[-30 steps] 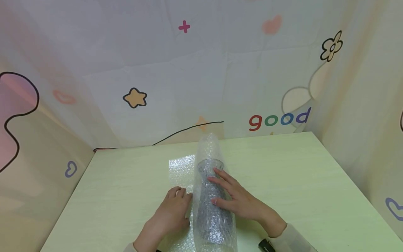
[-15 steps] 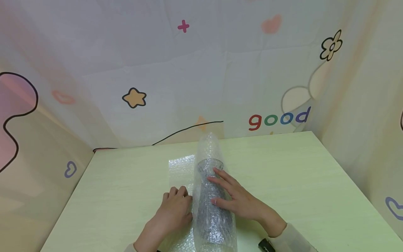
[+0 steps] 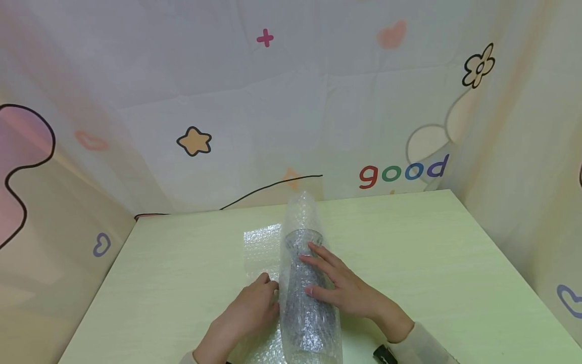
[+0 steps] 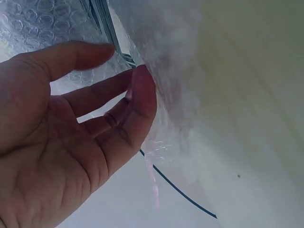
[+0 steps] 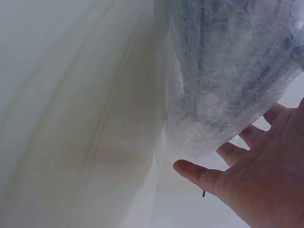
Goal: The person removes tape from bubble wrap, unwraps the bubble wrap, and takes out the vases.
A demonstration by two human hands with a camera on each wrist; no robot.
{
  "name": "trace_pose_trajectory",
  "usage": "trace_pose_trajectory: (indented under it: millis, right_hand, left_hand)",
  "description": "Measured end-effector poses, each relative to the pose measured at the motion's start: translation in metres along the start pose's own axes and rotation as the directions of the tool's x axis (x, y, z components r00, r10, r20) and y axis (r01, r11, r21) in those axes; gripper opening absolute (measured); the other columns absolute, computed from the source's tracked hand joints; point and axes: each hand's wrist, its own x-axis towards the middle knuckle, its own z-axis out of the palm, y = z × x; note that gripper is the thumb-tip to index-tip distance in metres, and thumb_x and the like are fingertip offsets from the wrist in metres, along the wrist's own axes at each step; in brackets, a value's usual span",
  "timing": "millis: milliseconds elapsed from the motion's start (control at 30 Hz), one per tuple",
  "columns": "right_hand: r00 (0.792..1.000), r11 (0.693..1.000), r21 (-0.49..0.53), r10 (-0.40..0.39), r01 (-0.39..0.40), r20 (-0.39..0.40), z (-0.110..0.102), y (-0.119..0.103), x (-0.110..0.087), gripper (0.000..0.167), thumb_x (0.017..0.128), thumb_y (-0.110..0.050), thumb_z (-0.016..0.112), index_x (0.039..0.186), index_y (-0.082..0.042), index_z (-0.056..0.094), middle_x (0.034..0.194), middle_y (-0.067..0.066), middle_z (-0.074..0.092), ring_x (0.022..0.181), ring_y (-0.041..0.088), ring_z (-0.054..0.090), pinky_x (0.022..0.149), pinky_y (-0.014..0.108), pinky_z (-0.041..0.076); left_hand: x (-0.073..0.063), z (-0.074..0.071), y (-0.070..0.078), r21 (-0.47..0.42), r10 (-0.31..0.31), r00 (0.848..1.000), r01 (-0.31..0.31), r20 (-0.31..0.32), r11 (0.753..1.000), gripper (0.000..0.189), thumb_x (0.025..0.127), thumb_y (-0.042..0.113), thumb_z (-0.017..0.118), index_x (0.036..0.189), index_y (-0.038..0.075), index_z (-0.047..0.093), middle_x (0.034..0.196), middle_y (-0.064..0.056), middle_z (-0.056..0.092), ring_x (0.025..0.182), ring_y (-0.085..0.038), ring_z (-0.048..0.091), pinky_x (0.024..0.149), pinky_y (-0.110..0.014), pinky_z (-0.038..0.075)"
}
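Note:
A clear, ribbed glass vase-like vessel (image 3: 306, 303) lies lengthwise in bubble wrap (image 3: 303, 210), flared rim toward the back. My right hand (image 3: 350, 290) rests on its right side with fingers spread over the wrap; in the right wrist view, the thumb stands apart from the fingers. On the other side, my left hand (image 3: 252, 308) is at the flat bubble wrap beside the roll. In the left wrist view, its bent fingers (image 4: 142, 95) touch the thin sheet of wrap, and the thumb stays apart from them. The vessel's underside is hidden.
A flat strip of bubble wrap (image 3: 262, 245) extends left of the roll on the pale green table (image 3: 409, 253). Printed curtains (image 3: 218, 60) hang behind and at both sides. Beside the right sleeve (image 3: 423, 346) is a small black object (image 3: 384, 355).
My left fingers have drawn in and bent closer beside the roll, after spreading further along the flat wrap. The right hand and the wrapped vessel have stayed in place.

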Motion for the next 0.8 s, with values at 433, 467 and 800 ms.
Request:
trace_pose_trajectory:
  millis: [433,467,800]
  right_hand:
    - [1.000,1.000,-0.003,0.008,-0.008,0.001,-0.0002,-0.0008,-0.0003,0.062,0.102,-0.040,0.064,0.158,-0.025,0.044,0.174,0.005,0.017,0.160,0.043,0.015,0.117,0.074,0.028]
    - [1.000,1.000,-0.003,0.008,-0.008,0.002,-0.0002,-0.0009,-0.0001,0.061,0.102,-0.040,0.064,0.158,-0.025,0.044,0.174,0.005,0.018,0.160,0.043,0.015,0.117,0.074,0.028]
    - [1.000,1.000,-0.005,-0.007,0.007,-0.001,-0.0010,-0.0019,0.0000,0.061,0.102,-0.037,0.065,0.157,-0.024,0.044,0.174,0.007,0.018,0.159,0.044,0.016,0.116,0.074,0.028]
  left_hand:
    - [-0.0005,-0.0013,-0.0012,-0.135,-0.053,0.998,0.051,-0.014,0.990,0.026,0.102,0.013,0.054,0.122,0.001,0.067,0.098,-0.004,0.064,0.089,-0.019,0.065,0.078,-0.038,0.055]
    - [-0.0006,-0.0012,-0.0017,-0.141,-0.049,0.999,0.046,-0.015,0.989,0.025,0.102,0.014,0.055,0.121,0.002,0.067,0.098,-0.004,0.063,0.089,-0.019,0.064,0.077,-0.037,0.055]
    - [0.0015,0.0011,-0.0043,-0.127,-0.017,1.000,0.013,-0.026,0.992,0.023,0.102,0.016,0.055,0.116,0.005,0.070,0.090,0.000,0.058,0.076,-0.012,0.054,0.066,-0.030,0.046]
